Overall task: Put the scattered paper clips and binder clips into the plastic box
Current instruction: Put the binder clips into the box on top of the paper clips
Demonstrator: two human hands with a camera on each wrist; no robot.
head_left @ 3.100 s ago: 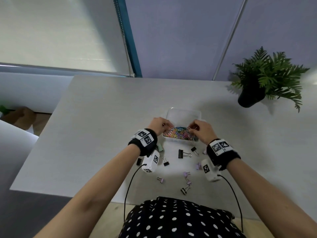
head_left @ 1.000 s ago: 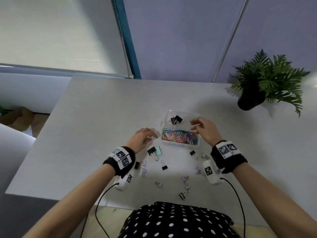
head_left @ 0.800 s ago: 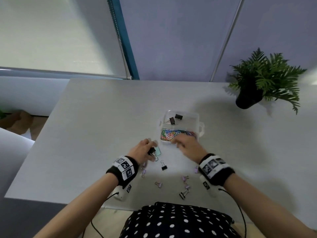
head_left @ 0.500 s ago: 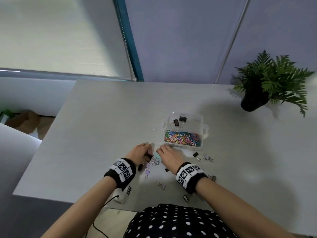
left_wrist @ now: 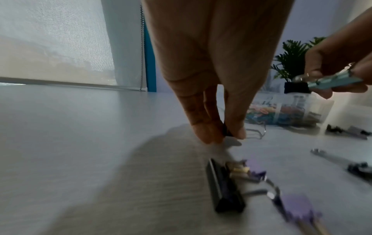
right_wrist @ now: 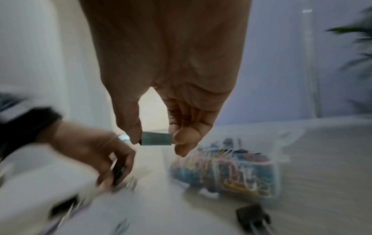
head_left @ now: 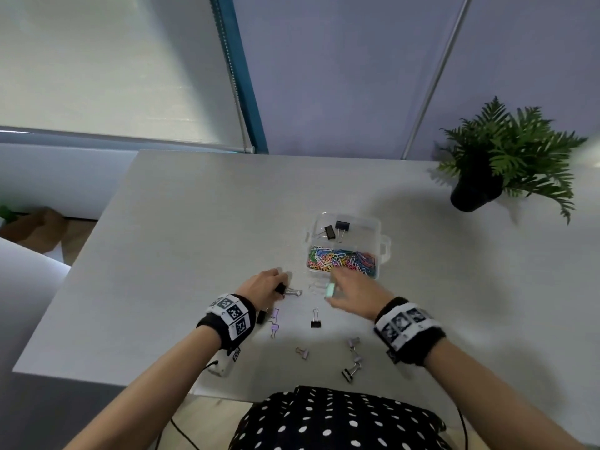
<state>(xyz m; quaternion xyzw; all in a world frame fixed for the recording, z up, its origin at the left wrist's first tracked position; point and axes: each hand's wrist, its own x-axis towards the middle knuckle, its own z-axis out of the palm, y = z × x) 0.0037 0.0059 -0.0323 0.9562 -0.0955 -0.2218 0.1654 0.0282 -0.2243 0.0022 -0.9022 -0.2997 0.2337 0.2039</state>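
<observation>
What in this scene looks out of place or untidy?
Small binder clips lie scattered on the table near its front edge, outside the plastic box. Nothing looks damaged or spilled from it.

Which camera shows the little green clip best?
The left wrist view: the green binder clip shows sharp from the side, pinched in the right hand. The right wrist view shows it close but blurred. The head view shows it only as a small patch.
</observation>
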